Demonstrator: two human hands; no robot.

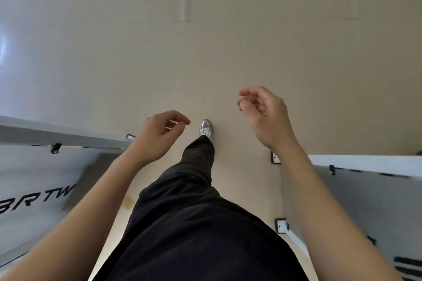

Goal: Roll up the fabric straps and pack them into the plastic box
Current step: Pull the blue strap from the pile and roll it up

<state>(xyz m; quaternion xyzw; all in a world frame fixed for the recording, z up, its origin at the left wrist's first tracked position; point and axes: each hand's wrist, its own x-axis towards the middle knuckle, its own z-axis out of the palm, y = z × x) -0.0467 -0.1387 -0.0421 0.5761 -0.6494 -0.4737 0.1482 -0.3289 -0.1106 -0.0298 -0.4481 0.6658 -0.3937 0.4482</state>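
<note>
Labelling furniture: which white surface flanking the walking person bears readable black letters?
The white surface on the person's left, printed "BRTW"; the one on the right shows only blurred dark bars.

Beige floor (205, 52); white left table (34, 171); white right table (365, 191)

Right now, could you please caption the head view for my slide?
Empty left hand and right hand raised over beige floor, one shoe ahead between white tables; no straps visible.
</note>
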